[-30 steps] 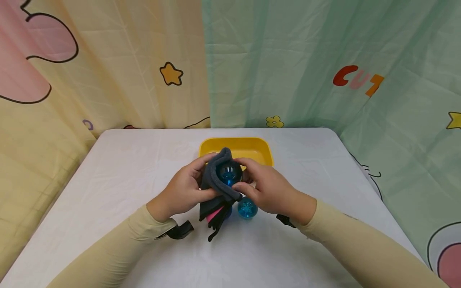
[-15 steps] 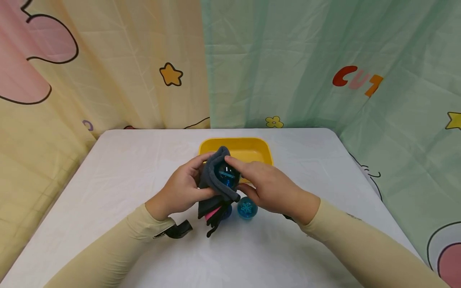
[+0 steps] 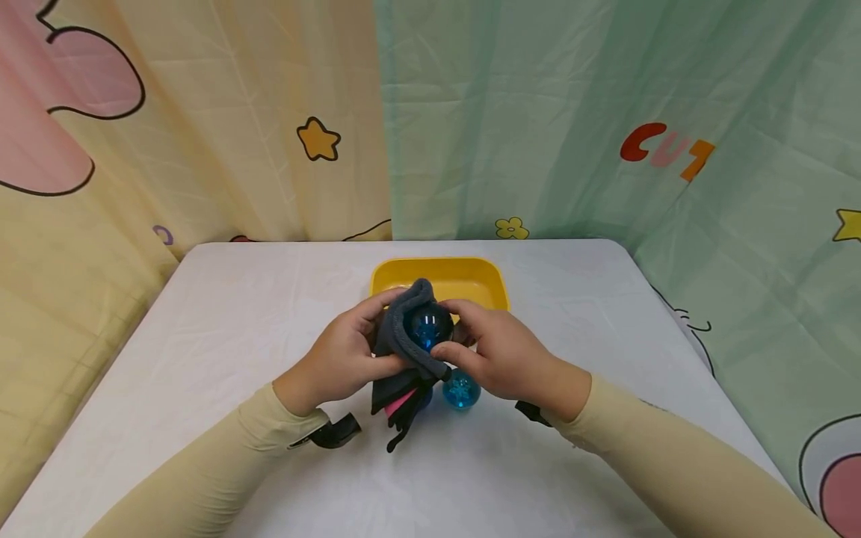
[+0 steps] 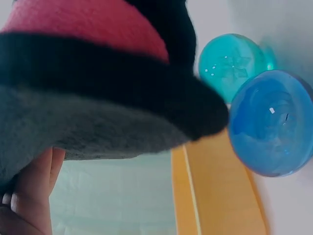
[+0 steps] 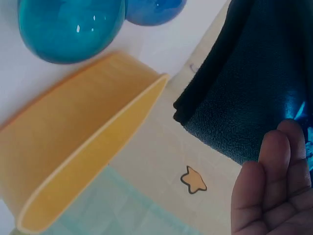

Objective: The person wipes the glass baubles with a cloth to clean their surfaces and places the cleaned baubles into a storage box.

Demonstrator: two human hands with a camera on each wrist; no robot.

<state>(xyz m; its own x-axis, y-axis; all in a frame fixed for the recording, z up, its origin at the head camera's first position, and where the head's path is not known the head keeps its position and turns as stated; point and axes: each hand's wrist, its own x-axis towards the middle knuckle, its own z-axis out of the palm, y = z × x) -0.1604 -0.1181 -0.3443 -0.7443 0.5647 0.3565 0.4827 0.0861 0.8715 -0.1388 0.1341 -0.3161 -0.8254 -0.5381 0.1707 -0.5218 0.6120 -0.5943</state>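
The left hand [image 3: 339,360] grips the grey cloth [image 3: 397,332]; the right hand [image 3: 503,350] holds the blue ball [image 3: 429,326] against it, between both hands. Step: apparently wiping. Next move likely calls for turning the ball.

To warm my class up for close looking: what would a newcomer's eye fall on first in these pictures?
Probably the glossy dark-blue ball near the middle of the head view, nestled in a grey cloth between left hand and right hand. Next might come the bright yellow tray beyond them on the white table, then the turquoise ball nearer the person, with a blue ball beside it.
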